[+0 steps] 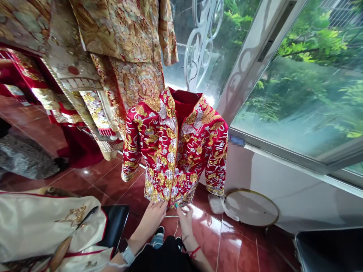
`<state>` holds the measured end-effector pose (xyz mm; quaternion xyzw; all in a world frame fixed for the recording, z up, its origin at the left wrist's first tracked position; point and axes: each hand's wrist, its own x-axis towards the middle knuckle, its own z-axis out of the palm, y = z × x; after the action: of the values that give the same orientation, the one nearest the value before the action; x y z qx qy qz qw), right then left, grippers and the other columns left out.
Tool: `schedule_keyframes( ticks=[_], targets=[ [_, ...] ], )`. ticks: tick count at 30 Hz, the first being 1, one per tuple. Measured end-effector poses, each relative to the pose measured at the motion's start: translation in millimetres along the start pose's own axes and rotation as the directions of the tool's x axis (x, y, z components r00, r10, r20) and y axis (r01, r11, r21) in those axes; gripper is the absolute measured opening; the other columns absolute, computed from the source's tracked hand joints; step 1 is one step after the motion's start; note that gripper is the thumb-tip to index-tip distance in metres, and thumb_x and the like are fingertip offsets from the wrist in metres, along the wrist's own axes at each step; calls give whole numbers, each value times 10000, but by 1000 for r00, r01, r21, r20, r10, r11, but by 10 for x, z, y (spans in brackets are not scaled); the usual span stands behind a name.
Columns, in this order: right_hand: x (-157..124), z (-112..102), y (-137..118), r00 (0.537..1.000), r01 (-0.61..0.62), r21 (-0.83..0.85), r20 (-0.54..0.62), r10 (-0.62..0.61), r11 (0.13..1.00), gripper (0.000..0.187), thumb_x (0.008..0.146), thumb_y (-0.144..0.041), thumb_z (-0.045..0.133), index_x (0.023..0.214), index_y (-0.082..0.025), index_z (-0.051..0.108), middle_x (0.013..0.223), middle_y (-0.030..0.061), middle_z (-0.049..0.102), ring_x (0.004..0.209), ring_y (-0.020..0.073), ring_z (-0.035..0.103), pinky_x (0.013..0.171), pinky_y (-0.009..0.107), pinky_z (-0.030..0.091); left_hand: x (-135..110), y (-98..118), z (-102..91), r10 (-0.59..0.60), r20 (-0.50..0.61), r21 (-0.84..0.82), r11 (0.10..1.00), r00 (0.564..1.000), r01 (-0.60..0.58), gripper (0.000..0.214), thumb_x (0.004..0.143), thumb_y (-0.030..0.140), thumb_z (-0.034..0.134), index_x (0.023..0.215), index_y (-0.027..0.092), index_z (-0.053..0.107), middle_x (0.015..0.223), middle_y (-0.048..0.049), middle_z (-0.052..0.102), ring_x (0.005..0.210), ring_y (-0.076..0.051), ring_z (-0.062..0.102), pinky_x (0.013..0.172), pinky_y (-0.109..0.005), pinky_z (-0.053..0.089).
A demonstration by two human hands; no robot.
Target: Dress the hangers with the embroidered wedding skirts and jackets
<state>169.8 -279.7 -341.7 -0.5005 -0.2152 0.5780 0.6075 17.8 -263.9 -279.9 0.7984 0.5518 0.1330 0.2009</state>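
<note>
Jacket (172, 151): blocks the way straight ahead; its hem is in the left hand (157, 207) and right hand (185, 213).
Collar: gapes at the top, with the hanger (193, 73) rising from it.
Below the hem: open room down to the floor (235, 249), a white cord (171, 216) crossing between the hands.
Left: hung robes (136, 79) crowd the sleeve on that side; lower, a black chair (116, 223) and cream garment (25, 223) flank the forearm.
Right: a passage over floor, narrowed by the plastic bag (216, 204), round board (251, 207) and wall (269, 181).
Far right: a black seat (331, 249), well apart.
</note>
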Motion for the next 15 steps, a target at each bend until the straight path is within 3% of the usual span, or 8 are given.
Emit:
schedule_keyframes(
  ticks=[2,4,6,10,15],
  targets=[
    [8,-29,-173,986,163,-200,-7,-167,966,305,675,-291,810,932,-230,656,847,-17,687,789,164,610,766,267,459,8,23,33,-5,14,11,1000,1000,5,267,851,82,451,1006,185,642,967,-126,722,929,-275,666,872,-373,384],
    [38,-6,-326,973,227,-381,134,-189,896,183,688,-225,777,847,-231,686,823,-7,684,791,178,590,773,264,426,24,55,59,2,39,38,999,999,-3,276,868,95,441,1031,180,646,985,-130,723,936,-274,664,879,-379,391],
    [77,42,-420,953,262,-484,269,-143,835,84,701,-168,728,702,-236,680,693,-16,644,688,171,548,703,260,394,42,87,79,7,59,58,998,998,-11,283,885,101,424,1040,179,648,982,-129,725,934,-270,665,882,-382,397],
    [125,111,-458,933,233,-508,356,-44,829,190,745,-155,631,566,-219,615,562,-32,567,565,145,493,588,248,356,68,108,115,-2,63,61,998,998,-2,295,895,97,405,1052,166,644,977,-139,725,929,-279,665,884,-396,402],
    [174,84,-482,910,144,-521,403,93,841,189,798,-307,618,647,-193,612,602,-28,584,566,140,537,528,231,401,69,76,159,11,48,73,997,999,-15,300,893,101,406,1076,179,630,1005,-127,724,939,-262,669,895,-379,417]
  ],
)
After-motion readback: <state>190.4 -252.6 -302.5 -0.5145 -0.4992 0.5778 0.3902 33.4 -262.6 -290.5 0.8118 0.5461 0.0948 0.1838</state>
